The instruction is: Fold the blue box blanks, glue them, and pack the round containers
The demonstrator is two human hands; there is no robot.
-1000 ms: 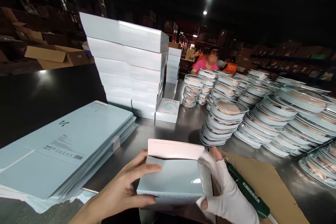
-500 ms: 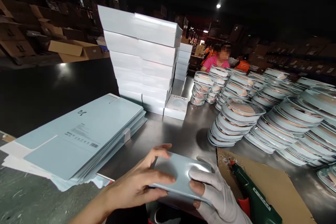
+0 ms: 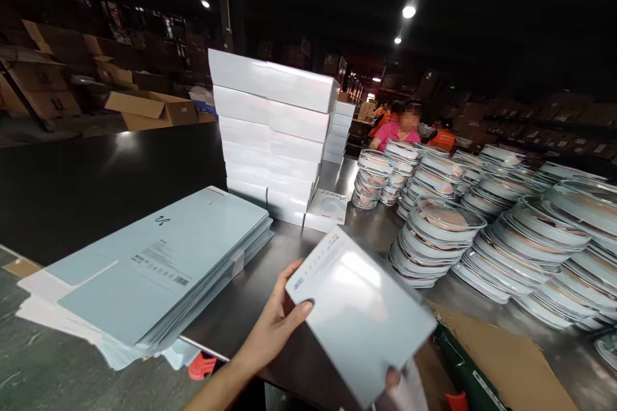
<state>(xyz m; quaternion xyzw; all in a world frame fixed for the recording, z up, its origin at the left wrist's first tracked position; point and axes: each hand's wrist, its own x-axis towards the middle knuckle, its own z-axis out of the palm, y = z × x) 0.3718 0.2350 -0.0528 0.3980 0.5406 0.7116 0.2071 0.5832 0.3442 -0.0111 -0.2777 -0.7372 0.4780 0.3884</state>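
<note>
I hold a closed pale blue box [image 3: 359, 308] tilted up over the near edge of the steel table [image 3: 332, 237], its printed underside facing me. My bare left hand [image 3: 277, 327] grips the box's left corner, thumb on its face. My right hand [image 3: 402, 388], in a white glove, supports the lower right edge; only a fingertip and some glove show. A tall stack of white boxes [image 3: 272, 135] stands behind, with one small blue box [image 3: 330, 209] beside it.
Flat unfolded blue cartons [image 3: 154, 270] lie piled at the left. Several leaning stacks of round clear-lidded compacts [image 3: 482, 218] fill the right. A green tool [image 3: 470, 376] rests on cardboard [image 3: 511, 353]. People in pink and orange [image 3: 400, 128] work at the far end. Cardboard boxes [image 3: 144, 109] sit at back left.
The box's flap was folded shut, then the box was lifted and turned so its printed underside faces up. My view shifted slightly left.
</note>
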